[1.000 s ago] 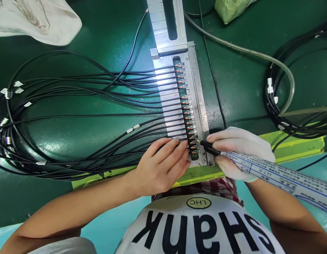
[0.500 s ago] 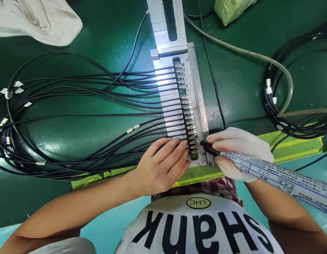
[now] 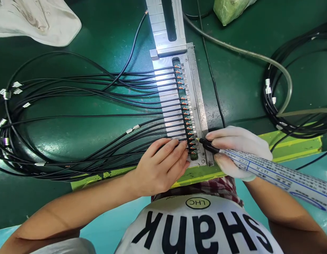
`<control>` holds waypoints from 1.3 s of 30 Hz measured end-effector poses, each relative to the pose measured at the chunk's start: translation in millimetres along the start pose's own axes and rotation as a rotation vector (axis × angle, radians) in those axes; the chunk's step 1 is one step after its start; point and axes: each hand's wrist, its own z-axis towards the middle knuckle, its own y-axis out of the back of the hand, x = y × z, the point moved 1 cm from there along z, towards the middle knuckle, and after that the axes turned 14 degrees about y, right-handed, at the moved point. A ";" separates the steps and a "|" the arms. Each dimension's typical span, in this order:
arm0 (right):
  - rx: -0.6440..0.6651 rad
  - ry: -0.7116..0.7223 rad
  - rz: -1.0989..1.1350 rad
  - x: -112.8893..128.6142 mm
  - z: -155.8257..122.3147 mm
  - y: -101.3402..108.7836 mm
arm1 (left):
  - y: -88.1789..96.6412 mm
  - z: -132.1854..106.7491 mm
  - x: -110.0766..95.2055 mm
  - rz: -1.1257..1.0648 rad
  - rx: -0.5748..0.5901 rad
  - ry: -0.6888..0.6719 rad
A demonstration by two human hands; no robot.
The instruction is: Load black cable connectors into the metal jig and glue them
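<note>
A long metal fixture (image 3: 170,88) lies on the green mat, with a row of several small connector boards (image 3: 187,116) seated in its slot. Black cables (image 3: 100,116) run from them to the left. My left hand (image 3: 160,165) rests bare on the near end of the fixture, fingers laid flat and together over the cables there. My right hand (image 3: 238,148), in a white glove, is closed round a pen-like tool (image 3: 261,167) wrapped in printed paper. The tool's black tip (image 3: 204,143) touches the fixture beside the nearest boards.
A white cloth (image 3: 36,21) lies at the far left. A green bag (image 3: 229,8) sits at the top right. A grey hose (image 3: 258,58) and a coil of black cables (image 3: 292,102) occupy the right. A yellow-green strip (image 3: 292,146) edges the bench front.
The tool and my right hand have shifted very slightly up and left. My left hand has stayed put.
</note>
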 end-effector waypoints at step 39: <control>0.010 0.169 0.026 -1.7 -5.2 1.4 | 5.0 -1.3 -8.3 -0.006 0.034 0.003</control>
